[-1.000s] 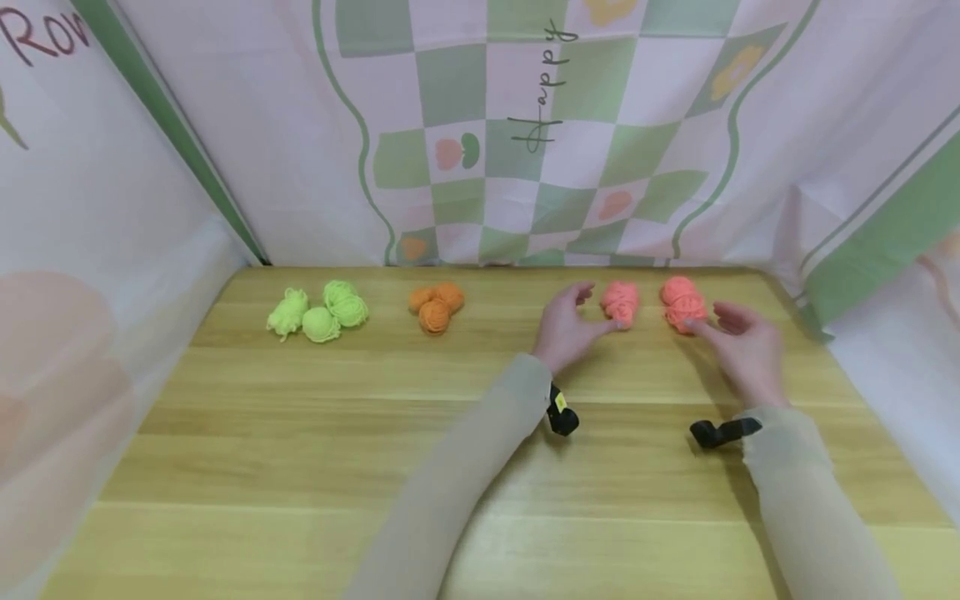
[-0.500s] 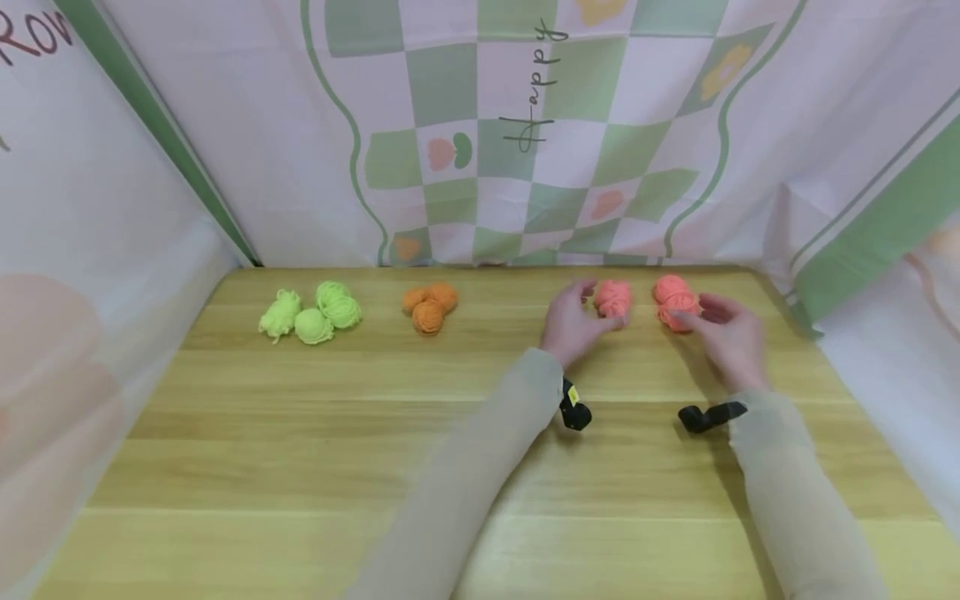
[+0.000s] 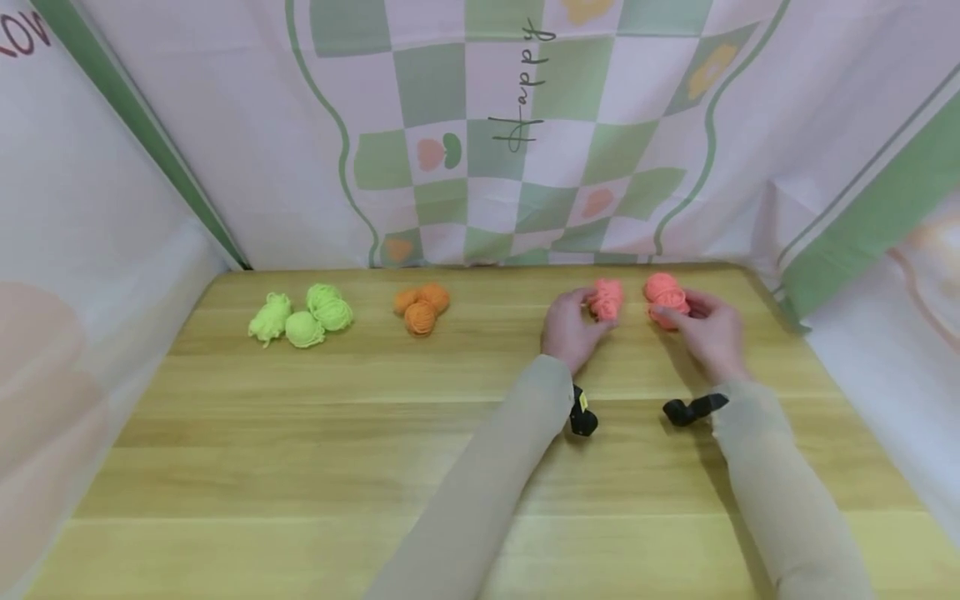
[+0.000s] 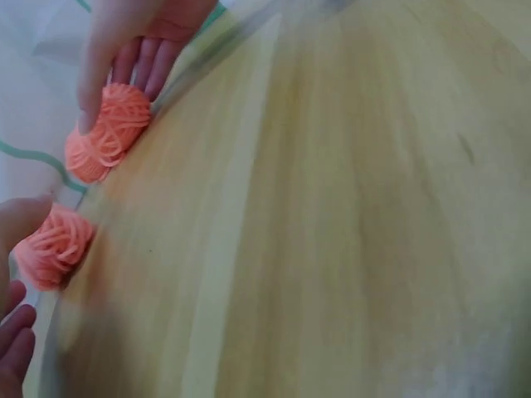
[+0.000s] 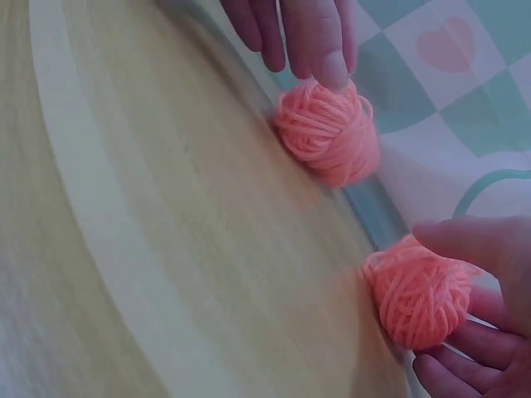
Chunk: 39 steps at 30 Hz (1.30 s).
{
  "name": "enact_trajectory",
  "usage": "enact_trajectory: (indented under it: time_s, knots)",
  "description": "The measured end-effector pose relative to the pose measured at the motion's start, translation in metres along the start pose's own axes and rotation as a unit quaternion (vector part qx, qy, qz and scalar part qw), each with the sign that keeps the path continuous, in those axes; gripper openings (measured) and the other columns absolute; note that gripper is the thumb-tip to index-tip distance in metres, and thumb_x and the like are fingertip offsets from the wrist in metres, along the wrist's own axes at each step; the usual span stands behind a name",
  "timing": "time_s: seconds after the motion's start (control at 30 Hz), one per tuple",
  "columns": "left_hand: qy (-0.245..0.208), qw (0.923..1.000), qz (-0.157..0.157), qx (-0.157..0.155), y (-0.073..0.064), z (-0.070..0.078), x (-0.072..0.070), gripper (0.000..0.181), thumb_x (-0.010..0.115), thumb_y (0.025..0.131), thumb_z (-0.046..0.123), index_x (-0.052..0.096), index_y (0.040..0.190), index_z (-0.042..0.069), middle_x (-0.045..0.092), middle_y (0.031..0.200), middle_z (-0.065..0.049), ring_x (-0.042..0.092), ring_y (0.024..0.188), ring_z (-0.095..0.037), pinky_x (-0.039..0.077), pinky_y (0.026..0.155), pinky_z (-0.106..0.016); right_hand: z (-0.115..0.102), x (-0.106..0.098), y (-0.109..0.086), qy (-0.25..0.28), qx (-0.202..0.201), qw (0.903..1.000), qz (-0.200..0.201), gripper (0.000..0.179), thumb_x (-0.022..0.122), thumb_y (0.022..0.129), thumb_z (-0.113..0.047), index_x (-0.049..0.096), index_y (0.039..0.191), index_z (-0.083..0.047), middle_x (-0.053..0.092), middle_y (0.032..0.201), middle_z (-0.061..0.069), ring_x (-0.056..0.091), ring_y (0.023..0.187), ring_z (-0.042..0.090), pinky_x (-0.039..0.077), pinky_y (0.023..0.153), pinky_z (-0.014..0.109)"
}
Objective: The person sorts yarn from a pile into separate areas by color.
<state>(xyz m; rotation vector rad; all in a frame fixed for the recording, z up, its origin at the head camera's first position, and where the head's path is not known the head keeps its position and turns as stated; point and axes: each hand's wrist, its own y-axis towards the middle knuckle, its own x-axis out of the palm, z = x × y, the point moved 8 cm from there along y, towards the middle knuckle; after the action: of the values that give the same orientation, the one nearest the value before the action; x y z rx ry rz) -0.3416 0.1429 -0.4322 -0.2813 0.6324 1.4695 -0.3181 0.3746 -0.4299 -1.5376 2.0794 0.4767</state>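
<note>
Two coral-pink lumps of yarn lie near the back edge of the wooden table. My left hand (image 3: 567,333) curves round the left yarn ball (image 3: 608,298); in the left wrist view its thumb touches that ball (image 4: 55,247) and its fingers lie close beside it. My right hand (image 3: 712,333) holds the right yarn ball (image 3: 663,293), thumb on the near side and fingers beyond. That lump looks two-lobed in the head view; whether it is one ball or two I cannot tell. In the right wrist view, thumb and fingertips meet the yarn (image 5: 421,298) from both sides.
Three orange yarn balls (image 3: 420,317) touch each other left of my hands. Farther left sit three lime-green yarn balls (image 3: 303,330). A patterned cloth (image 3: 502,100) hangs behind the wooden table (image 3: 360,467), with more cloth at both sides.
Both hands have drawn in on the pink yarn: the left fingers came closer round the left ball, and the right fingers closed on the right one. The head view has shifted slightly.
</note>
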Motion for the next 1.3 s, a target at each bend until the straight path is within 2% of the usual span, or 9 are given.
enact_trajectory:
  time_s: [0.13,0.23,0.5,0.67,0.8,0.9,1.13,1.3]
  knots:
    - [0.056,0.9976,-0.019,0.036,-0.002,0.004,0.005,0.06,0.086,0.084,0.036,0.065,0.137,0.02,0.065,0.126,0.0,0.059,0.115,-0.013,0.044,0.1,-0.021,0.001,0.001,-0.001,0.007,0.003,1.0,0.001,0.08,0.077,0.089,-0.048,0.049,0.15,-0.004,0.055,0.144,0.018,0.054,0.122,0.022,0.045,0.09,0.019]
    - [0.075,0.9949,-0.035,0.057,-0.002,0.006,0.01,0.062,0.085,0.085,0.039,0.063,0.14,0.023,0.062,0.125,0.0,0.057,0.114,-0.013,0.044,0.099,-0.021,0.001,0.001,-0.001,0.006,0.007,1.0,0.002,0.08,0.077,0.09,-0.048,0.048,0.15,-0.004,0.054,0.145,0.019,0.053,0.125,0.026,0.045,0.094,0.023]
    - [0.083,0.9938,-0.05,0.054,-0.001,0.007,0.014,0.057,0.084,0.085,0.04,0.066,0.136,0.023,0.061,0.128,0.0,0.055,0.117,-0.014,0.042,0.1,-0.022,0.002,0.003,0.0,0.002,0.016,0.9999,0.002,0.083,0.078,0.087,-0.05,0.049,0.15,-0.005,0.055,0.145,0.018,0.053,0.126,0.026,0.046,0.093,0.022]
    - [0.095,0.9931,-0.041,0.056,0.001,0.008,0.012,0.045,0.086,0.083,0.038,0.071,0.123,0.021,0.062,0.114,0.004,0.055,0.107,-0.011,0.043,0.092,-0.02,0.002,0.002,0.001,0.012,0.017,0.9998,0.004,0.081,0.078,0.088,-0.048,0.049,0.149,-0.005,0.054,0.145,0.02,0.054,0.125,0.024,0.047,0.093,0.021]
    - [0.093,0.9932,-0.036,0.06,-0.001,0.01,0.01,0.03,0.085,0.085,0.033,0.072,0.109,0.02,0.058,0.097,0.007,0.053,0.09,-0.008,0.044,0.077,-0.018,0.004,0.001,0.001,0.024,0.021,0.9995,0.006,0.078,0.078,0.09,-0.044,0.049,0.15,-0.004,0.053,0.146,0.021,0.053,0.125,0.023,0.046,0.094,0.021]
    - [0.08,0.9943,-0.037,0.059,-0.002,0.012,0.009,0.023,0.082,0.088,0.03,0.07,0.104,0.02,0.057,0.092,0.007,0.053,0.083,-0.008,0.044,0.071,-0.018,0.003,0.001,0.002,0.026,0.019,0.9995,0.006,0.076,0.078,0.09,-0.043,0.049,0.149,-0.004,0.053,0.146,0.021,0.053,0.125,0.023,0.046,0.093,0.019]
    - [0.034,0.9982,-0.035,0.034,-0.004,0.008,0.009,0.025,0.08,0.091,0.021,0.069,0.112,0.019,0.068,0.104,0.008,0.061,0.093,-0.006,0.049,0.079,-0.017,0.004,0.001,0.002,0.007,0.02,0.9998,0.004,0.072,0.073,0.094,-0.044,0.05,0.149,-0.005,0.054,0.146,0.018,0.052,0.128,0.027,0.047,0.09,0.018]
    - [0.033,0.9986,-0.027,0.032,-0.004,0.005,0.008,0.028,0.08,0.089,0.016,0.07,0.115,0.019,0.07,0.105,0.008,0.063,0.095,-0.006,0.049,0.081,-0.017,0.008,0.0,0.003,-0.001,0.023,0.9997,0.004,0.067,0.071,0.095,-0.042,0.052,0.147,-0.003,0.056,0.143,0.019,0.053,0.126,0.026,0.048,0.085,0.015]
